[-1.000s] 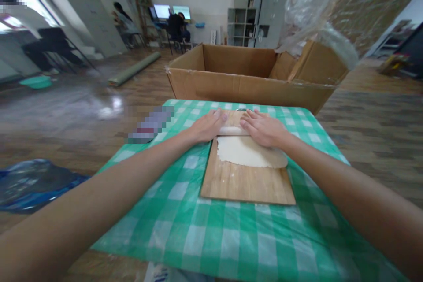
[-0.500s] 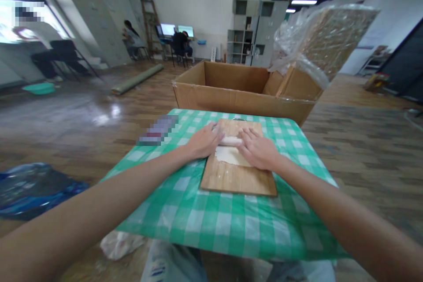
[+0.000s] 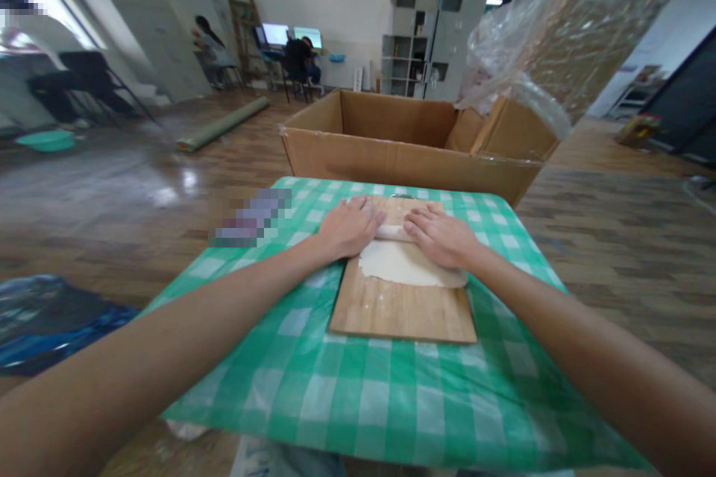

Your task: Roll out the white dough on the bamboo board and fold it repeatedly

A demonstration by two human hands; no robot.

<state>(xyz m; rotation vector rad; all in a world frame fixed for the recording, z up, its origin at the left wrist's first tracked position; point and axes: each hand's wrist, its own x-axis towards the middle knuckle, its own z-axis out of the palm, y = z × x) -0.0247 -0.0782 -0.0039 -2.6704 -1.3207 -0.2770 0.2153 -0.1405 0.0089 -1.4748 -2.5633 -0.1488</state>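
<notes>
A rolling pin [image 3: 393, 232] lies crosswise on a flat, pale sheet of dough [image 3: 411, 266] with a ragged edge. Under the dough is a wooden cutting board [image 3: 403, 317], its metal handle at the far end. My left hand [image 3: 353, 225] rests over the left end of the pin, fingers curved onto it. Over the right end is my right hand [image 3: 441, 234], its palm above the dough. Only the middle of the pin shows between my hands; both its ends are hidden under them.
A green-and-white checked cloth [image 3: 313, 387] covers the table. A blurred-out flat item [image 3: 251, 218] lies at its left edge. Past the table stands a large open cardboard box [image 3: 403, 156]. A dark blue plastic bag [image 3: 56, 320] is on the floor at left; people sit farther back.
Both hands and the pin have shifted slightly toward the far end of the board. More of the dough shows on the near side of the pin. The camera view has tilted a little.
</notes>
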